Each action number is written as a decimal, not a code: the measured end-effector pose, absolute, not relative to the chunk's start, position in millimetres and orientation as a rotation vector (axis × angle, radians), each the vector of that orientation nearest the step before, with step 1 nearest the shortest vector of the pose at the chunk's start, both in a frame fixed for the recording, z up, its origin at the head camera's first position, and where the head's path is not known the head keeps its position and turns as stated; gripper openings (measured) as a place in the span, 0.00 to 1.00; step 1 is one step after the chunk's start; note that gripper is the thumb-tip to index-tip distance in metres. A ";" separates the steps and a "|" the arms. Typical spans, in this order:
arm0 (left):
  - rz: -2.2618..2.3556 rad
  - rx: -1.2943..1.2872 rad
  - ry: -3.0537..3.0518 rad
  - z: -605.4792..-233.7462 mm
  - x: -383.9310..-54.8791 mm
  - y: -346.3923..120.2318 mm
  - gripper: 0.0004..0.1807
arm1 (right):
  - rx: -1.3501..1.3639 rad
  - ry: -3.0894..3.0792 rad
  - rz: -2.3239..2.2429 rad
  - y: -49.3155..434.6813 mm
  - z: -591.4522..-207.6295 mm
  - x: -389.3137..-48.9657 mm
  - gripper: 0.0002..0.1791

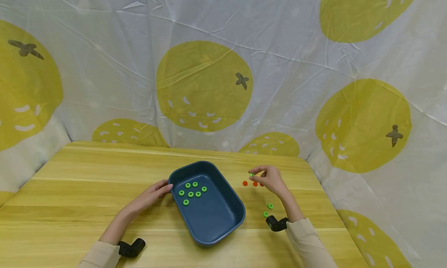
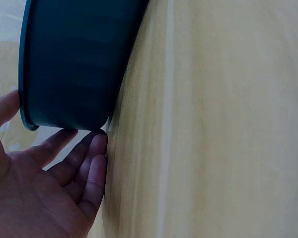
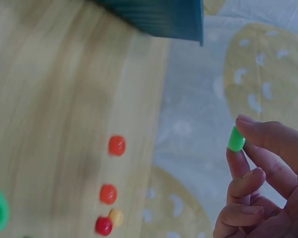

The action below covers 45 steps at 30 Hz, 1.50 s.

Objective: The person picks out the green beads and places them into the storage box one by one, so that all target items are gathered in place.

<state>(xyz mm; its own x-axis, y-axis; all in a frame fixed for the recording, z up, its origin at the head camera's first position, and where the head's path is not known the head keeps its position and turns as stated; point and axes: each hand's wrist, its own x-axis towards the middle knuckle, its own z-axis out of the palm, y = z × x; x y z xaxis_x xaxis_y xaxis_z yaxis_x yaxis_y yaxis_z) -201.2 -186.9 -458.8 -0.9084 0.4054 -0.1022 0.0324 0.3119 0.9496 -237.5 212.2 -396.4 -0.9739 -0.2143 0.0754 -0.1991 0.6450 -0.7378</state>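
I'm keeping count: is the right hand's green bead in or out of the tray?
Out: the right hand pinches the green bead in the air, outside the blue tray.

The head view shows ten green rings point(image 1: 190, 196): seven in one blue tray point(image 1: 213, 217), lower centre, two lower right, one in the right hand point(image 1: 271, 179); three red beads point(image 1: 245, 183). The right-wrist view shows one yellow bead point(image 3: 117, 217), lower left.

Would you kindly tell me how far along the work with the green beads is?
Seven green beads already lie in the blue tray, so that part looks done. In hand, the right-hand grip pinches another green bead. Two more green beads on the table seem left; whether the red beads there also belong, I cannot tell.
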 end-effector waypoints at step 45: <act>1.621 0.347 2.278 -462.0 -203.0 -187.0 0.33 | -0.955 2.693 -0.939 78.7 -394.4 -250.7 0.09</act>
<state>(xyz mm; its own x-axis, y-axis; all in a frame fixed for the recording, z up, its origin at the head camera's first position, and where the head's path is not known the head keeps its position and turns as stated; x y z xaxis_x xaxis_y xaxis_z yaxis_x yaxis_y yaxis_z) -203.0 -187.0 -462.0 -0.9184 0.3770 -0.1199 0.0105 0.3260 0.9453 -250.7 78.7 -394.4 -0.7901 -0.6080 0.0778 -0.5246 0.6050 -0.5991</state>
